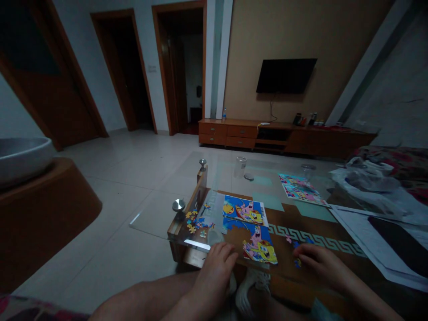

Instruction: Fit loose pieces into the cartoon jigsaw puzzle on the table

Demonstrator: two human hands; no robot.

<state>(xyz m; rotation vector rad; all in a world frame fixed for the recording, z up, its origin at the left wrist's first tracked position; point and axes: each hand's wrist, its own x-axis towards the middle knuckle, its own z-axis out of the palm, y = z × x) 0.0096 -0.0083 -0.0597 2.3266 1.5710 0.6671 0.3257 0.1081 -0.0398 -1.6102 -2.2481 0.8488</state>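
Note:
A partly assembled jigsaw puzzle [261, 245] with yellow and pink cartoon figures lies on the glass-topped table, with a gap at its upper left. Just behind it is a matching picture sheet [245, 209]. My left hand [219, 261] rests at the near table edge, left of the puzzle, its fingers loosely bent and holding nothing visible. To the right of the puzzle, my right hand [314, 261] has thumb and fingers pinched at a small blue-and-yellow puzzle piece [297, 263]. A pink piece [288, 239] lies beyond those fingers. Loose puzzle pieces [197, 222] are heaped at the left.
A clear glass [240, 167] and a round lid [248, 177] stand farther back. Another colourful sheet [302, 189] lies at the back right. Papers [364, 232], a dark flat object [401, 245] and plastic bags [368, 183] cover the right side. Metal knobs [179, 205] rise at the left.

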